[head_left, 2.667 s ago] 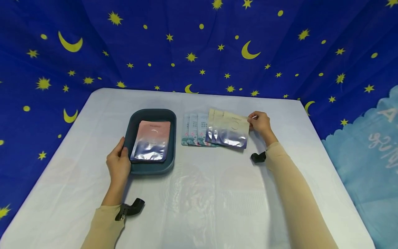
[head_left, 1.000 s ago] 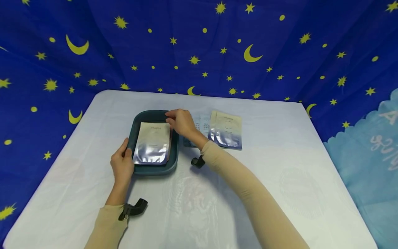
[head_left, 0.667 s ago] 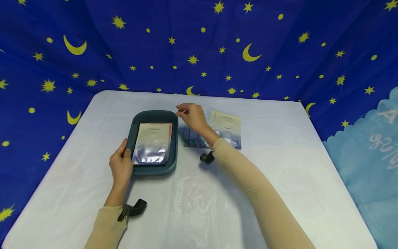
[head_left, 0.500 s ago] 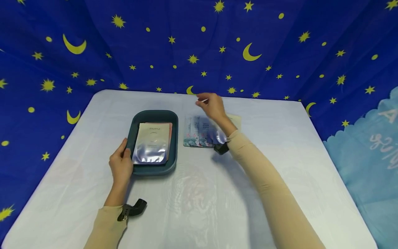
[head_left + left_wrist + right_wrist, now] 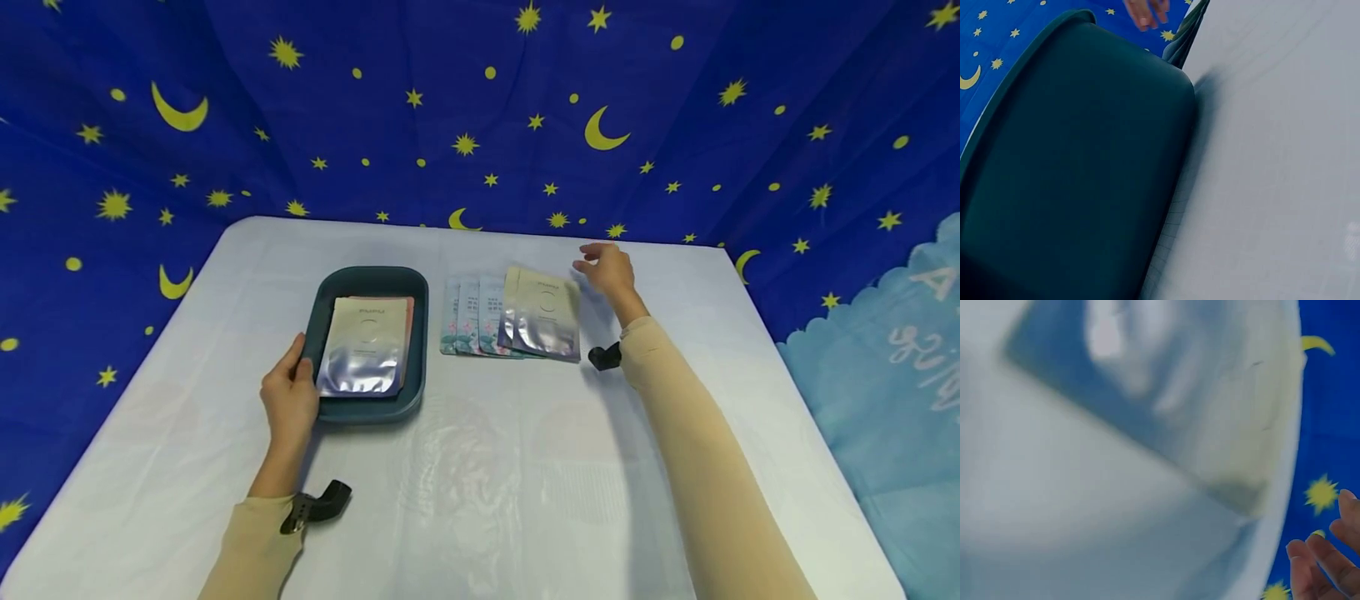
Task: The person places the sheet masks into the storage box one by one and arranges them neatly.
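My left hand (image 5: 290, 394) grips the left rim of a dark teal plastic tray (image 5: 417, 350), which fills much of the left wrist view. Inside the tray a cream-and-purple sheet mask packet (image 5: 365, 342) lies over pink ones, whose edge shows at the right. Right of the tray, overlapping light-blue mask packets (image 5: 467, 312) lie in a row. On their right end rest two cream-and-purple mask packets (image 5: 546, 308). Just beyond the upper right corner of these hovers my right hand (image 5: 609, 273), fingers loosely bent, holding nothing. Its fingers (image 5: 1329, 569) show at the right wrist view's lower right.
A white cloth covers the table (image 5: 480, 483). Behind it hangs a blue curtain (image 5: 420, 117) with yellow stars and moons, and a light-blue cloth (image 5: 892, 358) hangs at the right. Each wrist wears a black camera (image 5: 330, 502).
My right hand has carried a cream-and-purple mask packet from the row into the tray, let go, and moved back right to the row. The left hand stays on the tray.
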Demonstrator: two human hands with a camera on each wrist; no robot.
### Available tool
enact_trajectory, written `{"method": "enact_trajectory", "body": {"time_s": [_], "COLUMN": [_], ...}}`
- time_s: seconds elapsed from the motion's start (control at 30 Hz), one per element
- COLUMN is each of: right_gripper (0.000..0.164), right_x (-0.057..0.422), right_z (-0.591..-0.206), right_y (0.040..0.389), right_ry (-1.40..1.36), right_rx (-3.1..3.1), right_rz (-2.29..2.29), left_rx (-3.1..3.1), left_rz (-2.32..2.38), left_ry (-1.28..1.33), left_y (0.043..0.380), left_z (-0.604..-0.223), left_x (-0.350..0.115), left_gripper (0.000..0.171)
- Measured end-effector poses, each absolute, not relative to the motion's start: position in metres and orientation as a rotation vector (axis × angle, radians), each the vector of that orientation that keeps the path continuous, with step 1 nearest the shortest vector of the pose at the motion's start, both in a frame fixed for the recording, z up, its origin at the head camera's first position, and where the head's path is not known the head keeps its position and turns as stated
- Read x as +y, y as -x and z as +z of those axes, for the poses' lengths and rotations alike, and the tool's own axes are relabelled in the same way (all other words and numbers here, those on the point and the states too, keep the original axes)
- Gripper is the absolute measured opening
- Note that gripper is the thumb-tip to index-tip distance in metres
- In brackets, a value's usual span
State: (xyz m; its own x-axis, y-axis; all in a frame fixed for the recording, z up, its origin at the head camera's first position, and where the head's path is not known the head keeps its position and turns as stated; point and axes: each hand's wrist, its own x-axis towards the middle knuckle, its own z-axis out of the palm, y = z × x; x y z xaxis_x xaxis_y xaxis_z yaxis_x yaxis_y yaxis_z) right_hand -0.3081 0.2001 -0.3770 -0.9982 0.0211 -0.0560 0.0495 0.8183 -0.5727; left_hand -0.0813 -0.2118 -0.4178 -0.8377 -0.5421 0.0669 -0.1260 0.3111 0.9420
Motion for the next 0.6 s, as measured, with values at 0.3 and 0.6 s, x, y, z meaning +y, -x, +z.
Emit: {"method": "enact_trajectory", "body": {"time_s": [0.3,0.6], "right_gripper": [0.049,0.043], "right_x": [0.213,0.213], "right_z": [-0.410,-0.423], "right_y": [0.307,0.306], "right_ry": [-0.053,-0.025], "right_rx": [2.812,2.826], "right_rz": [-0.877,-0.936], "left_rx": [-2.203,-2.211], "left_rz": [-1.525,-1.508], "left_ry": [-0.612,-0.613], "left_y": [0.082,0.082], "left_z": [-0.418,-0.419], "left_x": [-0.212,-0.212], "left_gripper": [0.043,0.043]}}
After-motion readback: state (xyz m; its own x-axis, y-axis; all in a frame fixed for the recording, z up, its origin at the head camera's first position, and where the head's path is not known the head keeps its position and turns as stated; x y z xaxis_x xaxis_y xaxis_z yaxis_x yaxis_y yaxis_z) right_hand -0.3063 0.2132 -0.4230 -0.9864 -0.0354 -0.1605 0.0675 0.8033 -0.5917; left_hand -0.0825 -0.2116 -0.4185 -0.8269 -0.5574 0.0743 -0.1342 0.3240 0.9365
